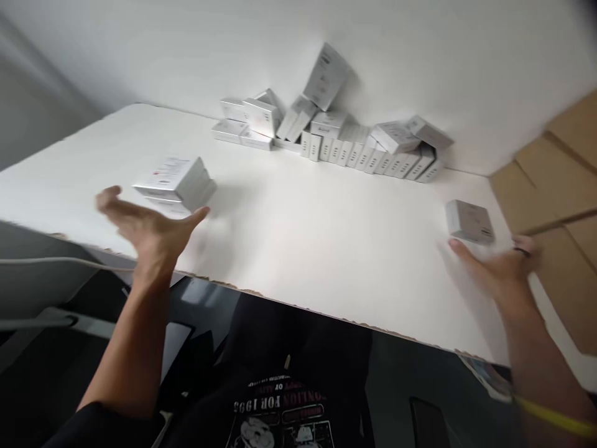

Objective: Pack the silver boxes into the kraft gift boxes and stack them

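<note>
The left grip [152, 229] is spread wide, thumb well away from the fingers, with nothing grasped; a low stack of white rectangular cartons [173, 179] sits just beyond it on the white, rough-edged table [303, 236]. The right grip [501, 270] is also open, a single white rectangular carton [473, 221] just beyond its thumb; blur hides whether they touch.

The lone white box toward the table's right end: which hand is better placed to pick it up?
Probably the right hand: it is spread open close by the near side of the lone white box. The left hand is far across the table, beside the stacked boxes.
</note>
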A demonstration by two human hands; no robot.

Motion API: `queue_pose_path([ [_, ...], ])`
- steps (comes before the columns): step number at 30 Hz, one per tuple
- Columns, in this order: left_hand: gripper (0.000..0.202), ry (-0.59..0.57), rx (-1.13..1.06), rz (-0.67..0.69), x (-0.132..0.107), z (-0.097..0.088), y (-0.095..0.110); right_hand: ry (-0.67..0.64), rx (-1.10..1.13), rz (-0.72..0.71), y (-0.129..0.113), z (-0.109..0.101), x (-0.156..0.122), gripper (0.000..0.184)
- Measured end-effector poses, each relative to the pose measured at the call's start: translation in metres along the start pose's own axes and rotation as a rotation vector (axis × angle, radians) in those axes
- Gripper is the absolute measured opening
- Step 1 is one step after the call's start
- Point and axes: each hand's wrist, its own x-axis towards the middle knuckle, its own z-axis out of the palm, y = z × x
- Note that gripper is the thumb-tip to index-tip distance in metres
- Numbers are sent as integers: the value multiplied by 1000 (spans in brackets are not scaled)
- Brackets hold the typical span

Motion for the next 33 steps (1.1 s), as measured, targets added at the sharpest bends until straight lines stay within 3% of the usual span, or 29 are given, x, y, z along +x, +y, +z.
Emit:
queue_pose_path([
  [3,116,100,-8,376,-40,13,9,15,-38,197,-18,4,20,108],
  [5,107,83,-82,638,-79,23,21,52,-48,214,-26,9,32,107],
  [7,94,5,-214,766,-123,29,38,92,-44,234,-30,13,40,100],
  [9,74,-165,-339,811,-163,27,56,111,-23,243,-34,15,41,89],
  [11,50,-433,-399,797,-191,19,70,89,24,230,-39,12,32,80],
  [14,31,-775,-430,706,-206,9,81,-54,157,161,-56,-3,-1,78],
  [16,42,-860,-456,712,-206,11,85,-252,329,85,-74,-17,-34,80],
  [17,54,-836,-472,753,-205,14,86,-413,478,39,-84,-24,-52,80],
  [19,82,-668,-506,880,-208,25,89,-653,661,-15,-104,-33,-86,79],
  [21,100,-454,-547,939,-214,35,92,-763,747,-54,-121,-35,-116,73],
  [24,109,-273,-626,771,-225,43,92,-641,871,-117,-138,-24,-154,63],
  [27,114,-293,-752,567,-229,43,89,-422,1029,-126,-150,-6,-190,61],
  [30,125,-321,-847,637,-222,42,88,-391,1183,-58,-159,11,-222,57],
  [33,125,-170,-874,773,-208,46,92,-428,1289,-31,-166,22,-243,49],
])
